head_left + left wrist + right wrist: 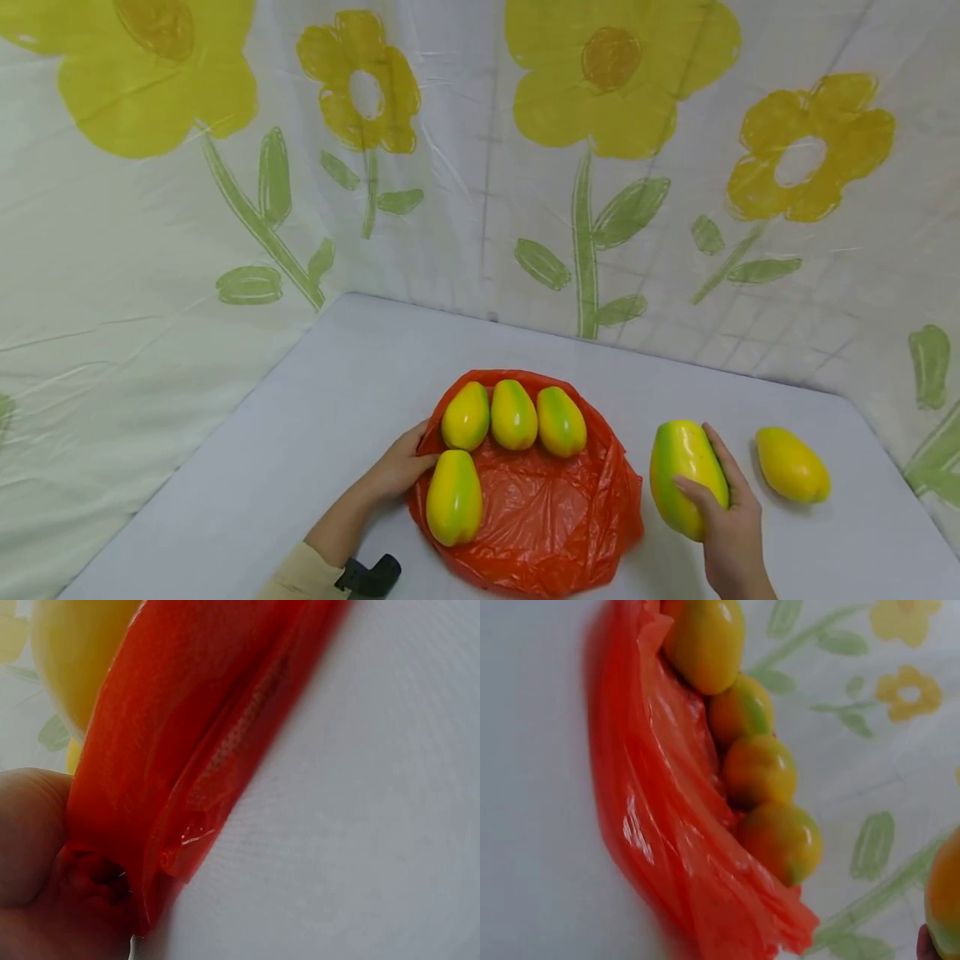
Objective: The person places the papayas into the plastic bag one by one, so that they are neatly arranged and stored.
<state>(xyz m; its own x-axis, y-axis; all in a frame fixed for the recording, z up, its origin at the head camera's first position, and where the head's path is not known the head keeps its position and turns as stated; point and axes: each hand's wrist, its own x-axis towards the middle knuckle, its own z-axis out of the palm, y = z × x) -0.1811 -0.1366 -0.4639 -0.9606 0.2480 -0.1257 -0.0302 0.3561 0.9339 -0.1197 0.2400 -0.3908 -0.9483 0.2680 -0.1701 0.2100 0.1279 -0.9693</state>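
A red plastic bag (540, 525) lies on the table with its mouth spread wide. Three yellow-green papayas (513, 417) sit in a row at its far side, and one more papaya (454, 498) lies at its left. My left hand (397, 468) grips the bag's left rim, thumb inside; the left wrist view shows the red plastic (172, 727) close up beside the thumb (30, 832). To the right of the bag, my right hand (731, 525) holds a papaya (678, 467) above the table. Only an edge of that papaya (945, 900) shows in the right wrist view.
Another yellow papaya (792, 467) lies on the white table (337, 358) to the right of my right hand. A cloth with large yellow flowers (450, 208) hangs behind and beside the table. A black strap device (371, 575) is on my left wrist.
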